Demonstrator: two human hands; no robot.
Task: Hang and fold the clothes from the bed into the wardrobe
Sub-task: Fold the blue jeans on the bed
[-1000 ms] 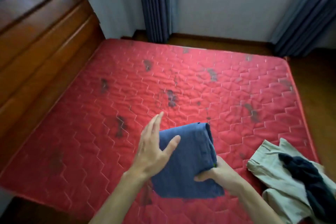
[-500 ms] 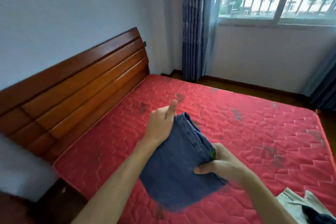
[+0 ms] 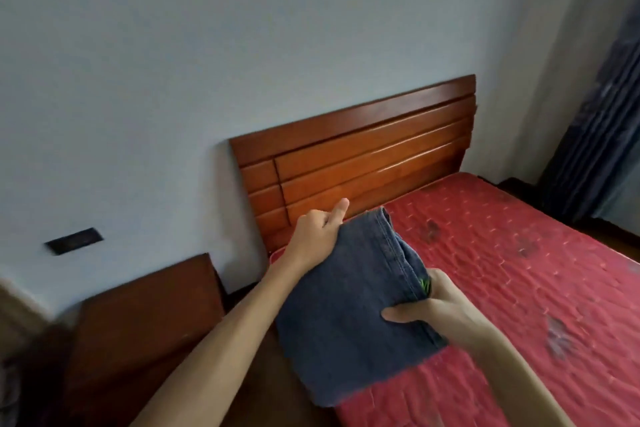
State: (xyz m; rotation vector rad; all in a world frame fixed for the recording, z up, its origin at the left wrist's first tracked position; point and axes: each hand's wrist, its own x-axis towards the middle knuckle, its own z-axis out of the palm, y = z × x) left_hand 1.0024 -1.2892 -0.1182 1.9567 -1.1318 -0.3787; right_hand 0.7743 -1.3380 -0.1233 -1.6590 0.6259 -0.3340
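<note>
1. Bedroom, near the head of the bed: I hold a folded denim garment in the air over the near-left corner of the red quilted mattress, clear of its surface.
2. My left hand grips the far-left edge, fingers tucked beneath and one finger pointing up. My right hand clamps the right edge, thumb on top, beside a small green tag.
3. The two hands sit on opposite edges, as I judge it, so the stacked folds stay flat and do not slide open in carrying.
4. The wooden headboard stands beyond, a dark bedside cabinet to the left under a wall socket plate, and a blue curtain at far right.
5. No wardrobe is in view. I read this as the carrying step, with the garment folded and not yet shelved.
</note>
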